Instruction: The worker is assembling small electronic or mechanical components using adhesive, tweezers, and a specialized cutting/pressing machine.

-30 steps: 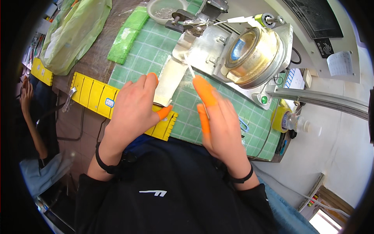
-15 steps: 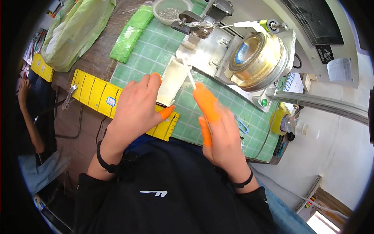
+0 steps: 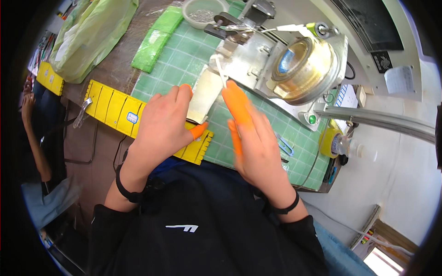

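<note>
My left hand (image 3: 159,119), with orange finger cots on index finger and thumb, grips the near left corner of a shallow cream-coloured tray (image 3: 205,94). The tray slants across a green gridded cutting mat (image 3: 177,57); its contents, if any, are too small to make out. My right hand (image 3: 255,138) also wears orange finger cots. Its closed fingers hold a thin white stick (image 3: 221,71), slanting up from the fingertips toward the metal plate (image 3: 237,53) of a bench machine. The stick's far tip blurs into the plate's glare.
The machine carries a large tape roll (image 3: 304,66) at right and clamp arms (image 3: 225,27) above. A bowl of small metal pieces (image 3: 202,11), a green packet (image 3: 159,39) and a plastic bag (image 3: 92,37) lie beyond. A yellow ruled strip (image 3: 113,108) lines the near edge. Another person's arm (image 3: 37,138) shows at left.
My right hand has moved slightly up and left with the white stick, its index finger now closer to the tray. My left hand and the tray stay nearly still.
</note>
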